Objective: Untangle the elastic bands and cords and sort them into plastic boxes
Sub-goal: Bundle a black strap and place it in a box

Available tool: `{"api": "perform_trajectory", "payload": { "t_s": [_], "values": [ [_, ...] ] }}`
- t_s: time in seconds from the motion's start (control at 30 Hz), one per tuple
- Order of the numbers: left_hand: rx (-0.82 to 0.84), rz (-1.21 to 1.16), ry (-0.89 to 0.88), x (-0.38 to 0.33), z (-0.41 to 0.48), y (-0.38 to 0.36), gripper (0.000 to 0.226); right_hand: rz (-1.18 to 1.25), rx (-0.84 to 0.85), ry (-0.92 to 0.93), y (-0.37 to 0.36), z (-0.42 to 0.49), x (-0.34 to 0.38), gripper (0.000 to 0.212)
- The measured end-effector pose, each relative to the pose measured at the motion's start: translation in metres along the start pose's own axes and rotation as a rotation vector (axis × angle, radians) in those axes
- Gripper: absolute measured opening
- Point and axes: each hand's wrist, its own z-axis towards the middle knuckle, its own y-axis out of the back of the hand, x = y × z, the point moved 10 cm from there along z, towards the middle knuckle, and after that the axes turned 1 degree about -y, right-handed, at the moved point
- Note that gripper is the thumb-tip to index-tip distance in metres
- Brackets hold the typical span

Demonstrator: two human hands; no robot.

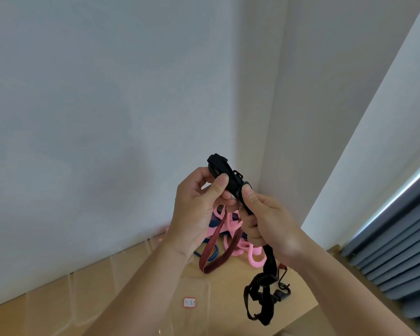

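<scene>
Both hands are raised in front of the wall, holding a black strap (pixel 224 169). My left hand (pixel 199 209) pinches its folded upper end between thumb and fingers. My right hand (pixel 267 221) grips the strap just below, and the rest hangs down to a black tangle (pixel 261 297) near the table. A red-and-black striped elastic band (pixel 214 248) loops down from between my hands. Behind it on the table lie pink cords (pixel 252 253) and a blue band (pixel 210 257) in a heap.
Clear plastic boxes (pixel 136 282) stand in a row on the wooden table (pixel 223 284) along the wall; one has a small red-framed label (pixel 189 302). Grey window blinds (pixel 403 251) are at the right. The table ends at the right front.
</scene>
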Motion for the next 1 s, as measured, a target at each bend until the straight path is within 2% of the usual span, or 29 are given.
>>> {"api": "perform_trajectory", "payload": {
  "t_s": [0.17, 0.23, 0.33, 0.4, 0.5, 0.57, 0.6, 0.67, 0.73, 0.8, 0.87, 0.93, 1.0],
  "values": [
    [-0.079, 0.340, -0.240, -0.008, -0.003, -0.001, 0.012, 0.072, -0.061, -0.066, 0.008, 0.010, -0.009, 0.054],
    [-0.072, 0.480, -0.395, -0.020, -0.004, -0.005, 0.007, 0.061, -0.091, -0.091, 0.012, 0.014, -0.012, 0.054],
    [-0.031, 0.690, -0.577, -0.033, -0.003, -0.013, 0.010, 0.052, -0.106, -0.130, 0.014, 0.018, -0.015, 0.054],
    [0.011, 0.821, -0.653, -0.036, -0.003, -0.019, 0.003, 0.050, -0.090, -0.166, 0.013, 0.020, -0.016, 0.061],
    [0.049, 1.013, -0.765, -0.035, -0.007, -0.027, 0.009, 0.075, -0.017, -0.241, 0.007, 0.019, -0.015, 0.082],
    [0.085, 1.133, -0.860, -0.033, -0.013, -0.034, 0.003, 0.064, 0.038, -0.267, 0.002, 0.019, -0.012, 0.085],
    [0.104, 1.193, -0.900, -0.030, -0.016, -0.038, 0.006, 0.048, 0.054, -0.277, 0.001, 0.018, -0.012, 0.082],
    [0.140, 1.311, -0.957, -0.025, -0.023, -0.049, 0.026, 0.006, 0.057, -0.288, 0.003, 0.019, -0.013, 0.065],
    [0.162, 1.342, -0.985, -0.023, -0.028, -0.056, 0.028, -0.016, 0.046, -0.277, 0.006, 0.021, -0.015, 0.051],
    [0.189, 1.253, -0.946, -0.026, -0.029, -0.053, 0.017, -0.027, 0.042, -0.242, 0.012, 0.021, -0.015, 0.049],
    [0.223, 1.003, -0.780, -0.033, -0.021, -0.038, 0.017, -0.078, 0.061, -0.177, 0.018, 0.022, -0.009, 0.048],
    [0.207, 0.806, -0.482, -0.032, -0.004, -0.020, 0.035, -0.186, 0.130, -0.096, 0.021, 0.021, 0.002, 0.053],
    [0.275, 0.771, -0.121, -0.014, 0.013, -0.012, 0.049, -0.326, 0.242, -0.027, 0.016, 0.016, 0.015, 0.051]
  ]
}}
